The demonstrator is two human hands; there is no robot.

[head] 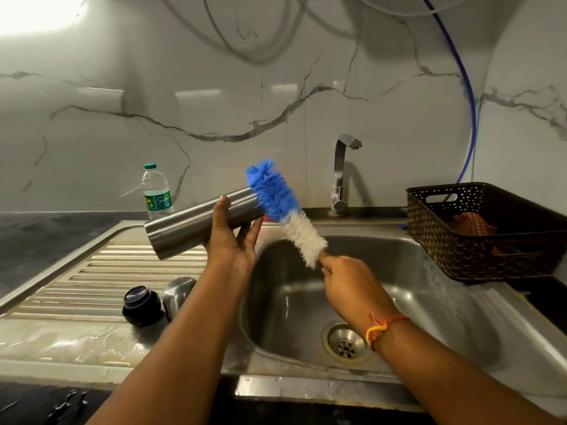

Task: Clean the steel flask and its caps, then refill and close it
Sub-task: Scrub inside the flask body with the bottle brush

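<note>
My left hand (231,234) grips the steel flask (187,227), which lies tilted above the draining board with its mouth toward the right. My right hand (346,280) holds the handle of a bottle brush (287,210) with blue and white bristles. The brush is outside the flask, and its blue end lies across the flask's mouth. On the wet draining board stand a black inner cap (141,305) and a steel outer cap (177,296), side by side.
A steel sink (429,308) with a drain (346,345) lies below my right hand, and a tap (342,176) rises behind it. A plastic water bottle (156,191) stands at the back. A dark basket (491,231) holding a cloth sits on the right.
</note>
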